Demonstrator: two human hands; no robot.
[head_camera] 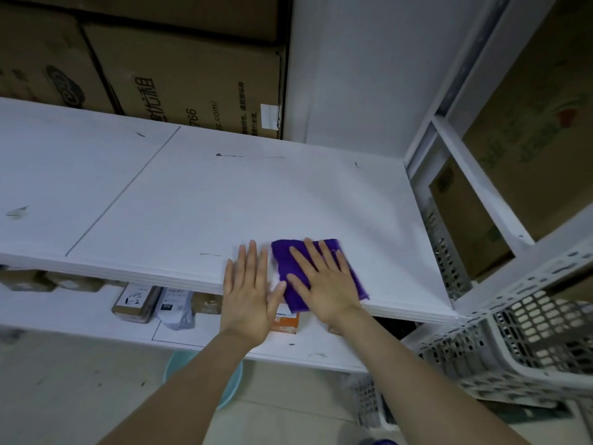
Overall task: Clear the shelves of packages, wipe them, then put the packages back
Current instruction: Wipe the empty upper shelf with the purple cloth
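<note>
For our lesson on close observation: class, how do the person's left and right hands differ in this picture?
The left hand lies on the bare shelf; the right hand lies on the purple cloth. The left hand's fingers sit closer together; the right hand's are spread. The left hand's palm overhangs the shelf's front edge; the right hand sits further in. Both are flat, palm down, side by side.

fuzzy purple cloth (pixel 321 271) — smooth matt white shelf (pixel 224 194)
</note>
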